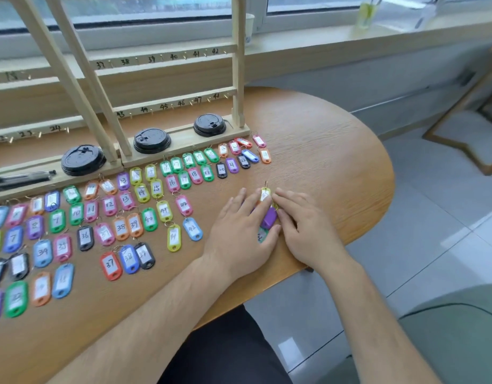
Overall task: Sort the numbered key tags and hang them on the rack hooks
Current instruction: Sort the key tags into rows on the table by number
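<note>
Wooden desk [322,151] under window. Sorted key tags [122,217] in number-ordered rows left of fingers; rack [181,139] hooks beyond, bare. On small unsorted pile: left hand [239,231] and right hand [303,225] flat, fingers [239,196] straight, gripping nothing; probably spreading yellow tag [265,194], purple tag [269,218] to read numbers.

Tags [120,228] showing green, pink, orange, blue, yellow, purple, blk; lids [152,140] looking blk; table [322,162] showing tan wood grain.

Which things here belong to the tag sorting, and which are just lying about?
In the job: numbered key tags, yellow tag and purple tag between left hand and right hand, wooden rack with numbered hooks.
Lying about: black cup lids, pens, paper cup.
</note>
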